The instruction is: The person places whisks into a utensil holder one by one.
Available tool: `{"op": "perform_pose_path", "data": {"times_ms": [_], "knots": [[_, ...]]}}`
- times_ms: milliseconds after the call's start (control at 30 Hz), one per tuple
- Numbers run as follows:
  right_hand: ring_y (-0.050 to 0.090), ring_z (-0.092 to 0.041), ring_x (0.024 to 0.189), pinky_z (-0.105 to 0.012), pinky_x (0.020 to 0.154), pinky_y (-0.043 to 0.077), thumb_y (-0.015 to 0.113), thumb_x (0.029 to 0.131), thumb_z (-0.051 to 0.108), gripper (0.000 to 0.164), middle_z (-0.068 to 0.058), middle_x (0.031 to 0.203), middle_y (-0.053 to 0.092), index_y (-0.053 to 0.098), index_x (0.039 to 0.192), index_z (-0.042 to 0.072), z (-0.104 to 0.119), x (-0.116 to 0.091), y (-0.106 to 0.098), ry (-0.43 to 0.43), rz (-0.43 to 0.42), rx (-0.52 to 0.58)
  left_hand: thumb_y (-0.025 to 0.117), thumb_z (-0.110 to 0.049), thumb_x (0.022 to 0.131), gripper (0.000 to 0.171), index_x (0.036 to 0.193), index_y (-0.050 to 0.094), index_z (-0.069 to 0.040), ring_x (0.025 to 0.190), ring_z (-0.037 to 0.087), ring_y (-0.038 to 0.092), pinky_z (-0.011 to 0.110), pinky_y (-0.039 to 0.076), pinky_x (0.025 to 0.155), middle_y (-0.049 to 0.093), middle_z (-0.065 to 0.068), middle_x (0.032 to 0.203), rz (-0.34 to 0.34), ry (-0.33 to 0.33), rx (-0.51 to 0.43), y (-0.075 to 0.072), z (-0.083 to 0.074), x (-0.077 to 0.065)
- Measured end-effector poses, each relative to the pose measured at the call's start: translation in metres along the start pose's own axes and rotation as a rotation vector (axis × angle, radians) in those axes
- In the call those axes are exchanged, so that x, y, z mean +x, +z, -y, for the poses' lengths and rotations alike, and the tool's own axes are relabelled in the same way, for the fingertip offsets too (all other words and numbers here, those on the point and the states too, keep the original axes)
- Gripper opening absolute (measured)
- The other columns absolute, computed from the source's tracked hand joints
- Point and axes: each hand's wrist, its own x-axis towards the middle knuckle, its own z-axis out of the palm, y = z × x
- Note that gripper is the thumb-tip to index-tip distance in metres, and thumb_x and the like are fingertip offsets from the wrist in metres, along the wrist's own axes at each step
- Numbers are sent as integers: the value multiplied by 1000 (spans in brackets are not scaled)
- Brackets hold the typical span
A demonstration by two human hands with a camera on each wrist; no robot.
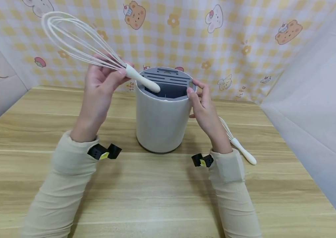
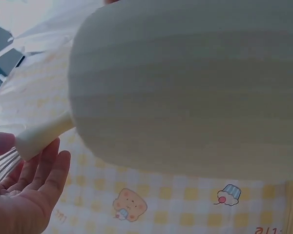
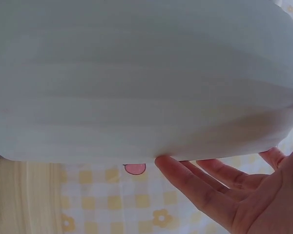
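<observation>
In the head view my left hand [image 1: 103, 77] pinches a white whisk [image 1: 139, 78] where its wires meet the handle. The wire loops point up and left. The handle slants down to the right, its end over the open compartment of a white utensil holder [image 1: 163, 120] with a grey slotted insert [image 1: 168, 77]. My right hand [image 1: 205, 109] holds the holder at its right rim, thumb on top and other fingers along the side. The right wrist view shows those fingers [image 3: 185, 180] against the white wall. In the left wrist view the whisk handle [image 2: 44, 134] partly disappears behind the holder.
A second, smaller whisk [image 1: 243, 150] lies on the wooden table [image 1: 153, 191] to the right of my right wrist, partly hidden by it. Behind the holder hangs a yellow checked cloth [image 1: 173, 39] with cartoon prints. A white sheet [image 1: 311, 82] borders the right side.
</observation>
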Motion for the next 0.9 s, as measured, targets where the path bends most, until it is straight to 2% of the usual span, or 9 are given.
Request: {"op": "perform_pose_path", "data": {"times_ms": [233, 367, 600, 800, 900], "knots": [[52, -27, 106, -42, 74, 55, 38, 94, 50, 57, -13, 128, 45, 23, 143, 26, 2, 0, 1, 7, -1, 6, 52, -2, 91, 26, 116, 46, -4, 107, 20, 60, 22, 48, 90, 57, 14, 112, 92, -28, 260, 12, 12, -5], [53, -27, 105, -42, 74, 55, 39, 94, 51, 57, -13, 127, 44, 23, 143, 26, 4, 1, 1, 10, 1, 7, 58, -8, 89, 30, 118, 48, -2, 102, 13, 60, 23, 46, 91, 58, 16, 118, 99, -16, 427, 14, 14, -5], [52, -27, 105, -42, 75, 55, 38, 94, 49, 55, -13, 127, 44, 23, 143, 26, 4, 1, 0, 10, 3, 7, 59, -12, 88, 32, 117, 52, -2, 101, 13, 58, 27, 43, 97, 58, 10, 115, 122, -9, 569, 15, 14, -4], [50, -28, 107, -47, 78, 54, 37, 95, 48, 55, -13, 126, 43, 23, 143, 26, 2, 0, 0, 15, 9, 22, 60, -11, 87, 28, 112, 54, 1, 96, 17, 57, 30, 44, 90, 61, 10, 102, 180, 25, 709, 20, 17, -5], [50, -28, 107, -49, 79, 53, 37, 95, 48, 55, -14, 127, 43, 22, 143, 26, 1, 0, 0, 14, 9, 26, 60, -9, 86, 29, 112, 55, 3, 95, 20, 56, 33, 42, 89, 62, 13, 101, 186, 33, 744, 22, 19, -6]]}}
